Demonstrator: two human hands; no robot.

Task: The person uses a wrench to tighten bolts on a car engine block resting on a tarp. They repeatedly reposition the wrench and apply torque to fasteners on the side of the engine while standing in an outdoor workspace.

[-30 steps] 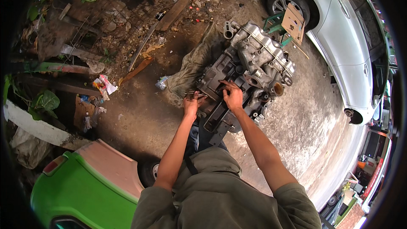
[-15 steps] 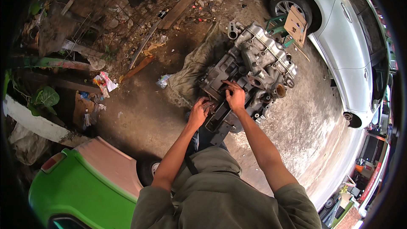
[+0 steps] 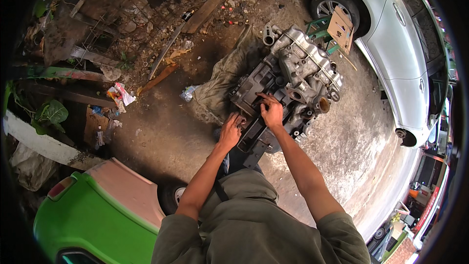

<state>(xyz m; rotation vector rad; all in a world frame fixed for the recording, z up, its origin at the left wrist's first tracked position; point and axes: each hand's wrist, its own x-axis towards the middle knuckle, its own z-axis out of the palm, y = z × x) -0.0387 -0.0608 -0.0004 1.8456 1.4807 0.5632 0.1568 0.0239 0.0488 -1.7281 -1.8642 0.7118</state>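
A large engine (image 3: pixel 304 63) lies on the ground in front of me, its silver metal castings on the right and its dark, greasy block face (image 3: pixel 254 86) on the left. My left hand (image 3: pixel 233 128) is at the near left edge of the dark part, its fingers curled together; whatever they grip is hidden. Just to the right, my right hand (image 3: pixel 271 111) rests on the dark block, index finger stretched forward and the other fingers apart, with nothing seen in it. A dark, slot-like opening (image 3: pixel 253 129) in the engine lies between my hands.
A dirty cloth sheet (image 3: pixel 222 80) is spread left of the engine. Beyond it stand a green stool (image 3: pixel 320 27) with cardboard (image 3: pixel 340 30) and a silver car (image 3: pixel 391 44). A green car (image 3: pixel 97 215) is at the near left. Planks (image 3: pixel 202 14) and litter lie far left.
My left hand has shifted slightly, its fingers rolling over at the engine's edge. The right hand stays almost where it was, and the engine has not moved.
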